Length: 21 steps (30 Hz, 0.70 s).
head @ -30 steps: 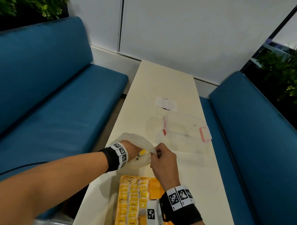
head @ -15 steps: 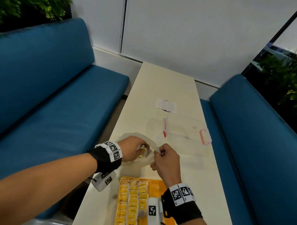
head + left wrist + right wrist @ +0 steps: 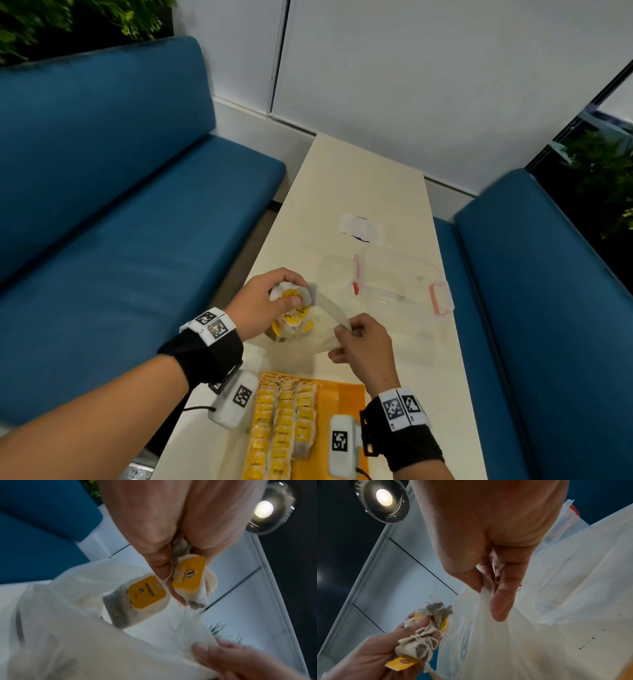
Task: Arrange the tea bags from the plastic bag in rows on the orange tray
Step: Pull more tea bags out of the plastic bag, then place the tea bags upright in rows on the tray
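The left hand (image 3: 263,301) is clutching a crumpled bunch of yellow-tagged paper tea bags (image 3: 289,296) just above the translucent white plastic bag (image 3: 325,329), whose rim the right hand (image 3: 363,346) is pinching. More tea bags are lying in rows on the orange plastic tray (image 3: 346,394) on the pale desk (image 3: 356,185).

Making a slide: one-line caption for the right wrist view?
Right hand pinches the plastic bag open; left hand grips a tea bag bunch.
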Each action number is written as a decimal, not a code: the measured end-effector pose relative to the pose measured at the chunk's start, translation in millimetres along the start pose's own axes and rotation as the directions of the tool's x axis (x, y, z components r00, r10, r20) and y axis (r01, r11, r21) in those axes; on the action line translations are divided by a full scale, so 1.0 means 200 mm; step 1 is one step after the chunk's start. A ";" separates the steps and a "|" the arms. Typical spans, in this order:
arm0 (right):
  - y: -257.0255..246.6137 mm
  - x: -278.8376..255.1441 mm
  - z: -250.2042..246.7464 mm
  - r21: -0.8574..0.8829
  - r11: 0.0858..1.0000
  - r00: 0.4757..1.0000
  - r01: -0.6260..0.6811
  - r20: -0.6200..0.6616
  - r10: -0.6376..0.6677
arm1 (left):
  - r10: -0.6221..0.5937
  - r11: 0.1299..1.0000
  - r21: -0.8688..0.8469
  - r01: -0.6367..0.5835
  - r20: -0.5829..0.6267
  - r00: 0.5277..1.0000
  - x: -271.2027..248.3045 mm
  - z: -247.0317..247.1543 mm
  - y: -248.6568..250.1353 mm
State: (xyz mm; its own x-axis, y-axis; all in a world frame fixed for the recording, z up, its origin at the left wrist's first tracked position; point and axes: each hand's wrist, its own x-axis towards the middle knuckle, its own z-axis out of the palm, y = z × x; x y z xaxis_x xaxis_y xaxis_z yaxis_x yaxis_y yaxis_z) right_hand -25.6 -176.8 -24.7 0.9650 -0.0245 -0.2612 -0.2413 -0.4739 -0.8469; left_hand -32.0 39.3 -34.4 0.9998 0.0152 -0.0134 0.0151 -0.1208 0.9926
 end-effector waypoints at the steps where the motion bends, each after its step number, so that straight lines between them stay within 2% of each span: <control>1: 0.01 -0.01 -0.01 -0.009 1.000 1.000 0.003 0.004 -0.002 | -0.036 0.994 -0.107 0.034 -0.015 0.999 -0.02 0.01 0.00; 3: 0.02 -0.05 -0.02 -0.134 0.988 0.996 0.072 -0.034 -0.077 | -0.108 0.944 -0.314 0.098 -0.015 0.994 -0.05 0.04 0.00; 5: 0.02 -0.12 -0.04 -0.223 0.956 0.975 0.190 -0.074 -0.211 | -0.173 0.877 -0.455 0.154 0.000 0.985 -0.08 0.06 0.02; 8: 0.01 -0.22 -0.04 -0.156 0.940 0.947 0.303 -0.059 -0.315 | -0.219 0.787 -0.587 0.190 0.022 0.975 -0.11 0.10 0.05; 10: 0.04 -0.25 -0.02 -0.051 0.959 0.961 0.278 0.013 -0.277 | -0.236 0.722 -0.658 0.211 0.051 0.970 -0.13 0.12 0.07; 13: 0.07 -0.28 0.00 0.093 0.986 0.969 0.139 0.194 -0.155 | -0.252 0.661 -0.711 0.242 0.093 0.963 -0.17 0.16 0.08; 16: 0.10 -0.30 0.03 0.143 0.987 0.948 0.071 0.298 -0.112 | -0.258 0.604 -0.755 0.257 0.119 0.959 -0.20 0.18 0.08; 21: 0.09 -0.34 0.08 0.253 0.967 0.885 0.004 0.450 -0.121 | -0.263 0.446 -0.849 0.284 0.179 0.948 -0.25 0.22 0.09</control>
State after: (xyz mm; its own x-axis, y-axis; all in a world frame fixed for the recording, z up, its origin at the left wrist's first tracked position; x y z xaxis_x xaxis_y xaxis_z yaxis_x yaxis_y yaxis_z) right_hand -96.3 -168.9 -29.2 0.8365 0.4320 -0.3371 -0.2559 -0.2359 -0.9375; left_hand -81.9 -7.5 -21.2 0.9464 -0.1317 -0.2950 0.2791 0.7931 0.5414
